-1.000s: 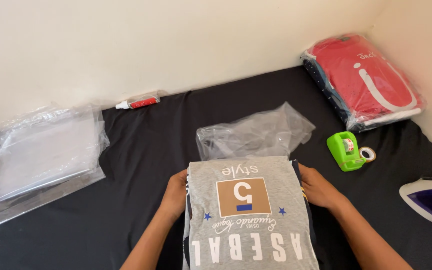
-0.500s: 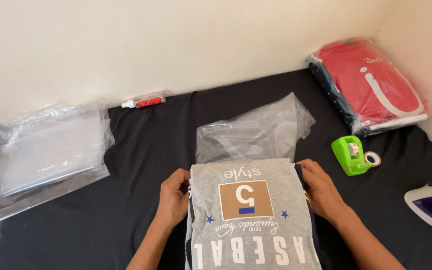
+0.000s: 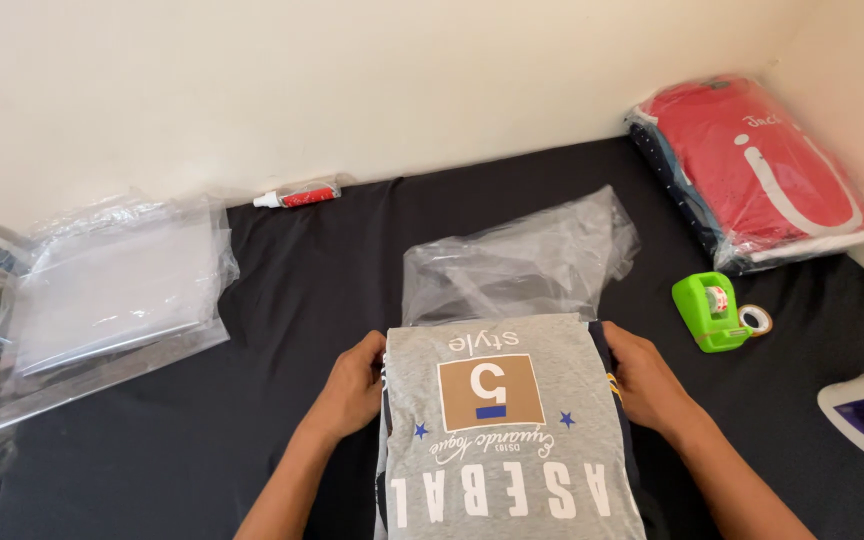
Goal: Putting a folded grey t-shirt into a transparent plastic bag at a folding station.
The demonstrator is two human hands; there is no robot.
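The folded grey shirt (image 3: 507,430) lies on the black surface (image 3: 302,300), gripped at its sides by the left hand (image 3: 355,385) and right hand (image 3: 644,378); the clear bag (image 3: 517,260) just beyond is not yet around it.

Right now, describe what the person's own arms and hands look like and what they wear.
Both forearms are bare, with no sleeves in view. The left hand and the right hand wear no gloves, and no rings, watch or bracelets show. Fingertips are partly hidden, so nails cannot be judged.
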